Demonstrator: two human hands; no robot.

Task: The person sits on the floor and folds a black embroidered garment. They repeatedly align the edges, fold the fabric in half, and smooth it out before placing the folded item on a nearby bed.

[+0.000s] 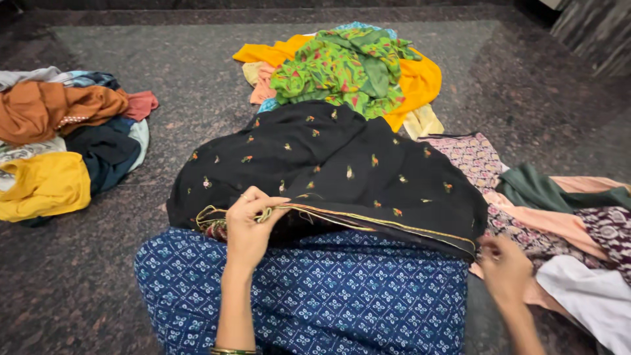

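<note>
Two hands (246, 227) (505, 268), one black cloth (328, 164), three clothes piles (59, 144)

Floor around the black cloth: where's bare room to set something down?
Bare stone floor lies between the left clothes pile and the black cloth, and along the far edge behind the green and yellow heap. Far right also open. Crowded on the near right, where the patterned and white garments overlap.
</note>
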